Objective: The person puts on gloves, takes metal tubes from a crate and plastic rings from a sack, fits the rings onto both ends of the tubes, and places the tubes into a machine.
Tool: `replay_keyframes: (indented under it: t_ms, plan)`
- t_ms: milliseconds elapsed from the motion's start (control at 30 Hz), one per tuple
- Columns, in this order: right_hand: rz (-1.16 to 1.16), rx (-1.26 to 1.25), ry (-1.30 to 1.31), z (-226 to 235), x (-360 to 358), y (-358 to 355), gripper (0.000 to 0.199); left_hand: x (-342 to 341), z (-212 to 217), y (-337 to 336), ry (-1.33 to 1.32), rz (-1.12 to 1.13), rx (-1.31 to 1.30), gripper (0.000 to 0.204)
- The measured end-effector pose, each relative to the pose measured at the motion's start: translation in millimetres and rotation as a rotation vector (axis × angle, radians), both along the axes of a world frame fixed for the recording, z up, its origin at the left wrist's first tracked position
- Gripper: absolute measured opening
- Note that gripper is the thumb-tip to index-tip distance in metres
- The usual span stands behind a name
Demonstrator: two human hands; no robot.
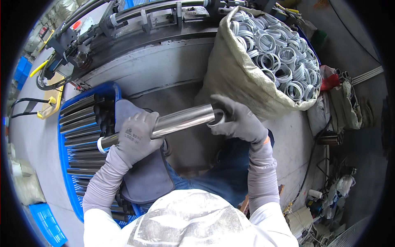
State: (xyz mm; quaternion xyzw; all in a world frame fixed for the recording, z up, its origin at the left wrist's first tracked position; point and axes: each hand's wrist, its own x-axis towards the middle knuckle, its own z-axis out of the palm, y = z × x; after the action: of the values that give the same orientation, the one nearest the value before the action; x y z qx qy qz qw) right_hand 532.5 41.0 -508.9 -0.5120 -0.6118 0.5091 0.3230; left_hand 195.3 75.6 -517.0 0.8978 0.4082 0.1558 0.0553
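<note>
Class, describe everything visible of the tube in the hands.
The tube is round and shiny, seemingly metal. In the picture it slants up rightward. The left hand wraps it; a white ring sits at its left end. At its right end, the right hand holds another ring; contact is unclear.

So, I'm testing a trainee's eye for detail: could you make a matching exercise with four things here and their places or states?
1. Shiny silver metal tube
2. Pale round ring
3. Beige woven sack
4. Blue plastic crate

A. Heaped with loose pale rings
B. Loaded with long dark tubes
C. Gripped by the grey-gloved left hand
D. In the grey-gloved right hand

Pairs: 1-C, 2-D, 3-A, 4-B
</note>
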Motion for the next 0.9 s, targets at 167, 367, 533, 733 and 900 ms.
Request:
replay_keyframes:
  t_ms: [167,367,533,733,900]
  plan:
    - [-0.231,-0.125,0.463,-31,-13,7,0.075,5,2,1,0.034,0.031,-0.014,0.047]
    - [-0.507,0.367,0.253,-84,-57,12,0.025,12,-1,-3,0.138,0.001,-0.031,0.049]
    - [-0.513,0.542,-0.132,-65,-68,12,0.023,12,0,0,0.164,-0.002,-0.05,0.052]
    - [-0.663,0.596,-0.037,-81,-83,24,0.038,12,-3,9,0.191,0.0,-0.049,0.054]
    - [-0.554,0.685,-0.215,-61,-58,21,0.031,7,12,3,0.121,-0.039,-0.039,0.07]
